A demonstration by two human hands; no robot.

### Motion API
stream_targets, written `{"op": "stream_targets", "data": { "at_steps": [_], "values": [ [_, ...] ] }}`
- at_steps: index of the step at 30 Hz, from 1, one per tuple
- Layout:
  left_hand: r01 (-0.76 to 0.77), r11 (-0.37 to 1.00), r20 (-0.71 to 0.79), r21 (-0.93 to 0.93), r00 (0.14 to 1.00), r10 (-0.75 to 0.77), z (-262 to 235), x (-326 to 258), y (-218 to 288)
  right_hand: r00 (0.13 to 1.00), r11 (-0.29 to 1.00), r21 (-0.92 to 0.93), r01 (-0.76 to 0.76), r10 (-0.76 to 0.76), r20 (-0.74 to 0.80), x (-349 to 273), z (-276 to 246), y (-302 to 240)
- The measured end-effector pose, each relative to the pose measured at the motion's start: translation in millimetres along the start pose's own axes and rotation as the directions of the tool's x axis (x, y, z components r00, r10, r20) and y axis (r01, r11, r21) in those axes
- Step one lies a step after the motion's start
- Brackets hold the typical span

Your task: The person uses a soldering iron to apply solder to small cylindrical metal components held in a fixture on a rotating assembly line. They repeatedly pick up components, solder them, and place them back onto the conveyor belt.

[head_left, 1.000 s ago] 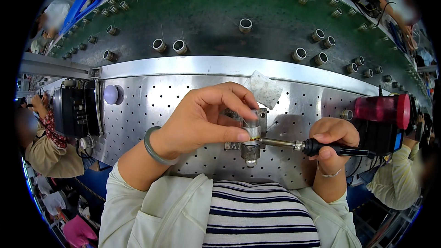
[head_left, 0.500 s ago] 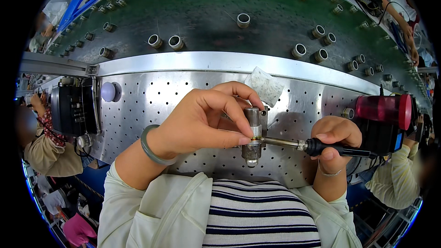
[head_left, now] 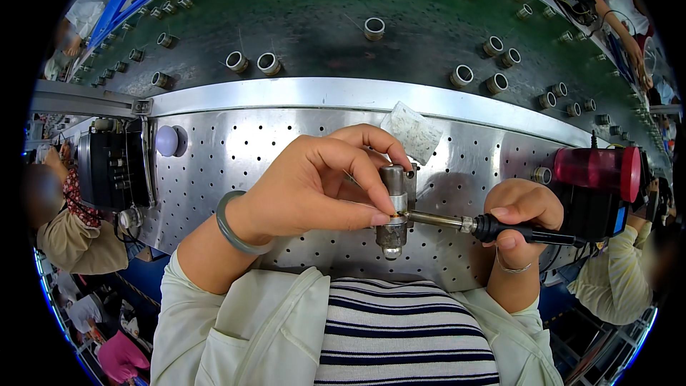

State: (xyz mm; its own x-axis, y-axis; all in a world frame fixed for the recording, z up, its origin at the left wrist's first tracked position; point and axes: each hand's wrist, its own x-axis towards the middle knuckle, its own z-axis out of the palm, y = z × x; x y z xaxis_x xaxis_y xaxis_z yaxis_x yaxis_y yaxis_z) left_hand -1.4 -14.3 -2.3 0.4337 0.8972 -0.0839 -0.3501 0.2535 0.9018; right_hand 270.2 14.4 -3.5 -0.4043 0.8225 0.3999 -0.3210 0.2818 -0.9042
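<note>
Left hand [head_left: 314, 186] stays clamped on the upright grey metal cylindrical fitting [head_left: 394, 207] near the perforated steel desk's [head_left: 236, 150] front edge. Right hand [head_left: 518, 218] grips the black-handled screwdriver [head_left: 493, 227], tip unmoved: still driving. Beyond, 1 clear plastic bag [head_left: 413, 131].

L hand [head_left: 314, 186] pinches metal cylinder [head_left: 394, 200]; R hand [head_left: 520, 218] holds screwdriver [head_left: 493, 226] tip against it.

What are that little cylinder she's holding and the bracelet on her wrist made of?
The cylinder looks like bare metal: dull grey with bright glints, likely steel or aluminium. The bracelet on the left hand is smooth, glossy, grey-green and slightly translucent, suggesting jade or glass; I cannot tell which.
</note>
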Motion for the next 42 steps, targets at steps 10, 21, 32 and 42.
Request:
{"op": "stream_targets", "data": {
  "at_steps": [10, 21, 32, 42],
  "values": [
    [0.134, 0.981, 0.005, -0.137, 0.991, -0.134, 6, 5, 9, 0.997, 0.998, -0.043, 0.054, -0.051, 0.052, 3, -3, 0],
    [0.197, 0.971, 0.038, -0.133, 0.98, -0.194, 6, 8, 12, 0.989, 0.988, -0.094, 0.124, -0.116, 0.093, 5, -4, -1],
    [0.229, 0.953, 0.107, -0.2, 0.972, -0.211, -6, 10, 0, 0.998, 0.997, 0.072, 0.029, -0.025, -0.052, 0, -3, -1],
    [0.259, 0.945, 0.029, -0.198, 0.966, -0.258, -2, 8, -1, 1.0, 0.999, 0.051, -0.005, 0.006, -0.02, -1, -1, 1]
  ]
}}
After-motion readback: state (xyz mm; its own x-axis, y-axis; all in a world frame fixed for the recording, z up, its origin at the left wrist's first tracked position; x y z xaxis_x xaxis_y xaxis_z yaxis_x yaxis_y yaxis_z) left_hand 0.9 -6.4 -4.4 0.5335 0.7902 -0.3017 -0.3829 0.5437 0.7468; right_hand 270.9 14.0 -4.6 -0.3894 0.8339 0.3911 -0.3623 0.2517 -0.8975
